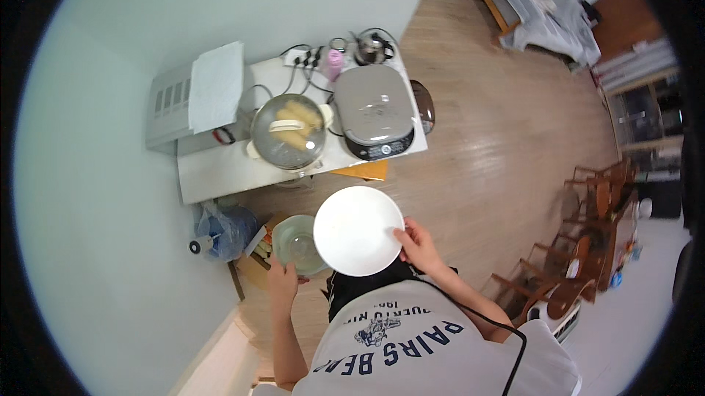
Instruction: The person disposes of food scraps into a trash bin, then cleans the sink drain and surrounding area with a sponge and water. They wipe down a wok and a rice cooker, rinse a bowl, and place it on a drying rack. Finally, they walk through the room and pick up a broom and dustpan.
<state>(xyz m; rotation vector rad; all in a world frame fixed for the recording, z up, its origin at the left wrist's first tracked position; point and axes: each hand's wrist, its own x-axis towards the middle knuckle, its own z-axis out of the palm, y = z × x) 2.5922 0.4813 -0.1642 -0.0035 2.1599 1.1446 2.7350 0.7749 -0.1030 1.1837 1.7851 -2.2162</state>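
Observation:
My right hand (418, 244) grips the rim of a white round bowl (359, 231), thumb on its inner edge. My left hand (282, 280) holds a pale green translucent bowl (300, 242) by its near rim; the white bowl overlaps its right side. Beyond them, on a white table (220, 176), stands an electric pot with a glass lid (264, 126), and yellow pieces that look like corn show through the glass. To its right sits a closed grey electric griddle (374, 104) with a black control panel.
A kettle (370, 49), a pink bottle (334, 63) and a power strip (296, 58) stand at the table's back. A blue water jug (228, 231) and a cardboard box (259, 269) are on the floor at left. Wooden chairs (603, 198) stand at far right.

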